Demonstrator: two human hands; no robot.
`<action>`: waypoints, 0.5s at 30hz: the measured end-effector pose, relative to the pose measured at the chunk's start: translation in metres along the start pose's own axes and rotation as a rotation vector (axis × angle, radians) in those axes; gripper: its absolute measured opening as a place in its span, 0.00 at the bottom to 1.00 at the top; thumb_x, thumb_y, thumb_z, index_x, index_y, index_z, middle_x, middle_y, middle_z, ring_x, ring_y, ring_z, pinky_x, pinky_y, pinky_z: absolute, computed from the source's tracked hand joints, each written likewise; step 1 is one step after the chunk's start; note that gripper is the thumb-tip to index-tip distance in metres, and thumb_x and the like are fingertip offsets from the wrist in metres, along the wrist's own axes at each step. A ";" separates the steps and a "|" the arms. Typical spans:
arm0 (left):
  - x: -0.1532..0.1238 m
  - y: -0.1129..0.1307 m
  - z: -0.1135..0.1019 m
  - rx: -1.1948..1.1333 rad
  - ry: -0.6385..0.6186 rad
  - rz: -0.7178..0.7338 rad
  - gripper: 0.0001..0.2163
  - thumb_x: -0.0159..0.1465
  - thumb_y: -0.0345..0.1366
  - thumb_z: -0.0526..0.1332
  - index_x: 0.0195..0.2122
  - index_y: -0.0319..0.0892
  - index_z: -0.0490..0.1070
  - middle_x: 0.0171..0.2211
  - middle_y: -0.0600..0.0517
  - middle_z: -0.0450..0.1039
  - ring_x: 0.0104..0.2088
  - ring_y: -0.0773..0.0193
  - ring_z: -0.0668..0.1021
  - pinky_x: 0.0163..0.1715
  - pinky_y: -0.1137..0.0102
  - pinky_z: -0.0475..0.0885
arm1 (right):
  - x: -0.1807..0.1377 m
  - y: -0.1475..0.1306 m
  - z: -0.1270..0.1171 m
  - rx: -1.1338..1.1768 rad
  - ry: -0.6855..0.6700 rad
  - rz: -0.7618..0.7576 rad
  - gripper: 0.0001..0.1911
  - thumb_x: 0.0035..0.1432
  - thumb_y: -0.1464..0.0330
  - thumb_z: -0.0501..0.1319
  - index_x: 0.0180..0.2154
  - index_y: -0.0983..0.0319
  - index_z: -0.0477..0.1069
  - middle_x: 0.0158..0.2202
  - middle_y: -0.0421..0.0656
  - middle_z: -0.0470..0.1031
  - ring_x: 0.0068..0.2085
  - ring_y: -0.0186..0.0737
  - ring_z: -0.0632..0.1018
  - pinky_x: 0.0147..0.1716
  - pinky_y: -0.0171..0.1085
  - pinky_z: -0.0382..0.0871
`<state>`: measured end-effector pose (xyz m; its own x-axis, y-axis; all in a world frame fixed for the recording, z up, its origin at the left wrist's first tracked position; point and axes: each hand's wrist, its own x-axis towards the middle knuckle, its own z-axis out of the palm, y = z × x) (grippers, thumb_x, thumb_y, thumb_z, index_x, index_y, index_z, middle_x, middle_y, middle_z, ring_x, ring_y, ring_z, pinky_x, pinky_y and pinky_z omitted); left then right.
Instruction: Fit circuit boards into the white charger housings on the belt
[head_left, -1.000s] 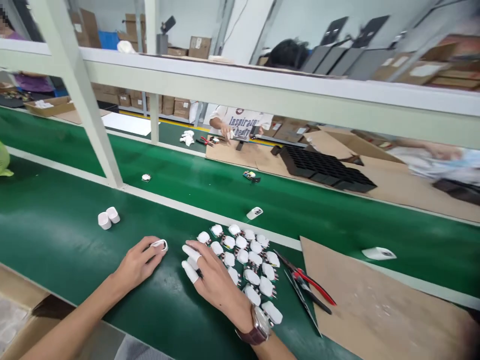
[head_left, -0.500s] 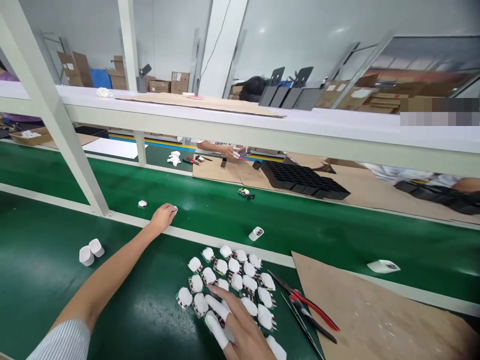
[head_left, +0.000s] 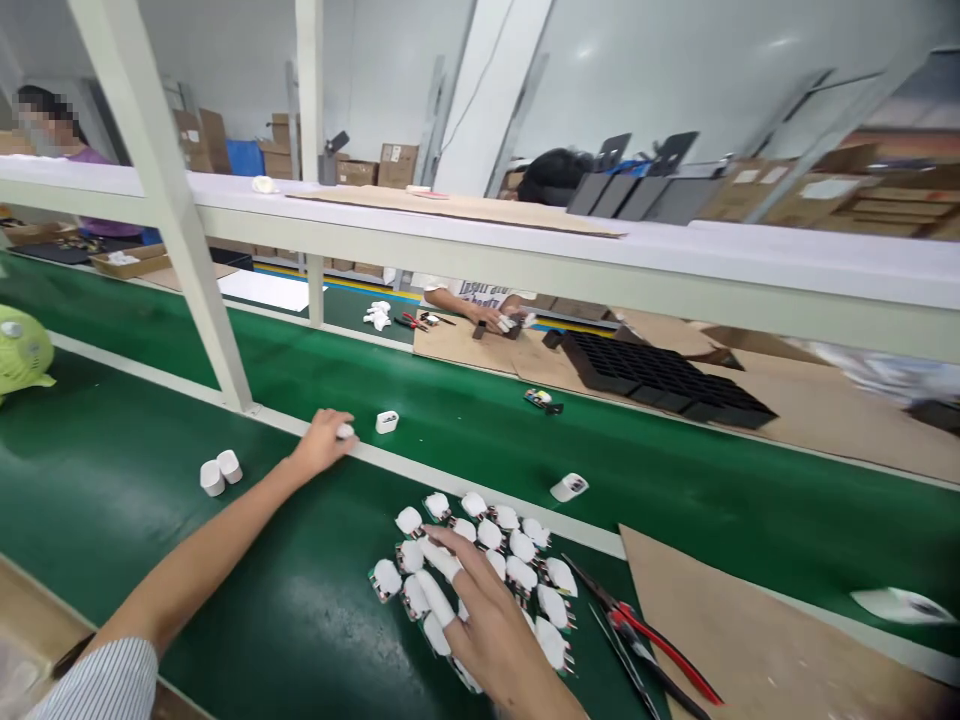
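Observation:
My left hand [head_left: 322,443] reaches to the rail beside the green belt, its fingers closed around a small white-topped circuit board [head_left: 345,432], mostly hidden. Just right of it a white plastic housing [head_left: 387,422] stands on the belt. My right hand [head_left: 480,610], with white finger covers on some fingers, lies spread over the group of white-topped circuit boards [head_left: 523,574]. Its fingertips rest on or just above them; I cannot tell which. Red-and-black pliers [head_left: 637,635] and tweezers [head_left: 624,660] lie right of the group.
Two white housings [head_left: 221,473] stand left of my forearm. Another housing [head_left: 570,487] and a circuit board [head_left: 541,400] are on the belt. A brown board [head_left: 705,600] lies at right. A post [head_left: 195,240] holds up the shelf. Across the belt, a co-worker's hands [head_left: 495,322] work near a black tray [head_left: 660,375].
The housing that was in my left hand now stands on the belt. My left hand has shifted to the white-topped board. The view has turned left, and the belt items have moved right.

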<state>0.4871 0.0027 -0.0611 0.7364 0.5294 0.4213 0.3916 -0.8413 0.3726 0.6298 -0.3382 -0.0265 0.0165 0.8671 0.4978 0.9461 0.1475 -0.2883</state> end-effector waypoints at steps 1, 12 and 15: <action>-0.020 0.017 0.003 -0.004 -0.036 0.043 0.18 0.66 0.41 0.69 0.54 0.40 0.75 0.47 0.45 0.78 0.50 0.52 0.78 0.55 0.57 0.75 | 0.011 -0.003 0.011 -0.010 0.006 -0.021 0.22 0.66 0.75 0.55 0.60 0.59 0.68 0.65 0.54 0.70 0.63 0.55 0.76 0.57 0.55 0.79; -0.170 -0.025 -0.115 0.184 0.275 -0.160 0.20 0.69 0.54 0.64 0.49 0.43 0.75 0.55 0.36 0.71 0.59 0.37 0.73 0.58 0.41 0.70 | 0.081 -0.051 0.088 -0.245 -0.335 0.037 0.23 0.70 0.50 0.60 0.39 0.65 0.75 0.37 0.54 0.77 0.41 0.55 0.79 0.43 0.50 0.74; -0.186 -0.062 -0.137 0.192 0.182 -0.290 0.22 0.67 0.58 0.62 0.47 0.44 0.74 0.58 0.38 0.72 0.56 0.41 0.77 0.53 0.50 0.76 | 0.087 -0.058 0.101 -0.203 -0.357 0.023 0.24 0.70 0.49 0.59 0.37 0.64 0.74 0.36 0.52 0.77 0.40 0.52 0.78 0.42 0.47 0.72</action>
<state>0.2502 -0.0280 -0.0493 0.4772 0.7441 0.4676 0.6778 -0.6502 0.3431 0.5434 -0.2237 -0.0487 -0.0411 0.9850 0.1678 0.9920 0.0602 -0.1107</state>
